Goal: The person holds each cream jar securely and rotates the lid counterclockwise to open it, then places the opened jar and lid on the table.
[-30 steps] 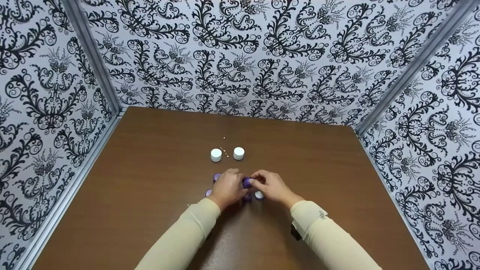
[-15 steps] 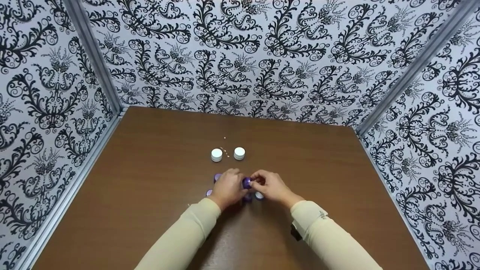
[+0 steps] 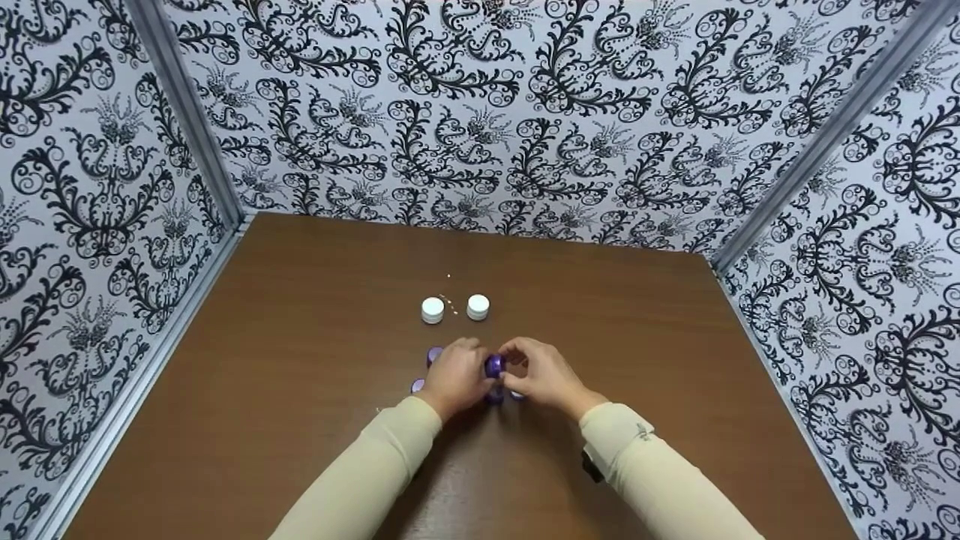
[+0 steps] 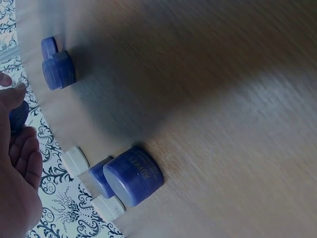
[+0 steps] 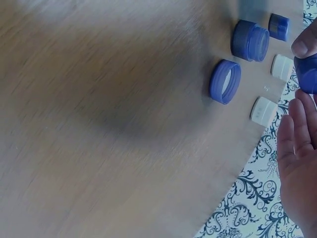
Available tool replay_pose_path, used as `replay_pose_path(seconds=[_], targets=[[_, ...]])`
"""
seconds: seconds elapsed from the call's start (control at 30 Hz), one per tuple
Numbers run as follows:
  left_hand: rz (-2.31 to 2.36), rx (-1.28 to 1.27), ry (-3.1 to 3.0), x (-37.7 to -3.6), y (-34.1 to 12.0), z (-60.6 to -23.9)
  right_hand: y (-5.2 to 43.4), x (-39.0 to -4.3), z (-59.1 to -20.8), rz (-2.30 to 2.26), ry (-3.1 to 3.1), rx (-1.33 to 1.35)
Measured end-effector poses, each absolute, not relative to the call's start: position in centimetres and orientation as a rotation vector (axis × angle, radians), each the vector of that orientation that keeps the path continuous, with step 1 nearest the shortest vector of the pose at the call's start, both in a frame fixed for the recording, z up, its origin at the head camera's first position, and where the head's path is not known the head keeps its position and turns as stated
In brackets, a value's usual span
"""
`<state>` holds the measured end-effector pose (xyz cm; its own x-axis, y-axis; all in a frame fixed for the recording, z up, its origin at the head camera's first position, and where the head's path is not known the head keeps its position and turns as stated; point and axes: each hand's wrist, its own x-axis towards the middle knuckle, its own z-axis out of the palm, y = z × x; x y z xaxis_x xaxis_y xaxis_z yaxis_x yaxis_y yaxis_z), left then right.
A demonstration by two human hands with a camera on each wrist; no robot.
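A small purple jar [image 3: 494, 366] is held up off the table between both hands. My left hand [image 3: 456, 375] grips it from the left, while my right hand [image 3: 546, 375] pinches its right side with thumb and index finger. Whether its lid is on cannot be made out. Below the hands stands a lidless purple jar [image 5: 250, 42], and beside it a purple lid [image 5: 226, 82] with a white liner stands near the right hand. Two further purple jars, a larger one [image 4: 133, 176] marked AUPRES and a smaller one [image 4: 101, 176], stand beside the left hand.
Two white jars, the left one [image 3: 433, 310] and the right one [image 3: 478, 307], stand farther back on the brown table [image 3: 315, 322]. Several tiny white bits [image 3: 450, 304] lie between them. Patterned walls [image 3: 480, 112] border the table at the back and sides.
My right thumb has moved lower and its fingers have spread wider round the jar, showing more of it. The right hand now covers more of the lid below. My left hand stays in place.
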<state>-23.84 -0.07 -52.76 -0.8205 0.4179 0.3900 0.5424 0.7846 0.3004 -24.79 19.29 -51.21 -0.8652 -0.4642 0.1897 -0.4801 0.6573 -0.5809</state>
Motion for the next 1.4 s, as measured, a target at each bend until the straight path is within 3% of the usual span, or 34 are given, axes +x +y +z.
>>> replay_pose_path(seconds=[0.77,1.4], targets=[[-0.591,-0.730,-2.645,-23.93,0.04,-52.79,19.12,-24.63,-51.19,1.071,-2.897,0.699],[-0.586,-0.711,-2.627,-23.92,-0.08,-52.85,18.97,-24.75,-51.35,1.180,-2.849,0.791]])
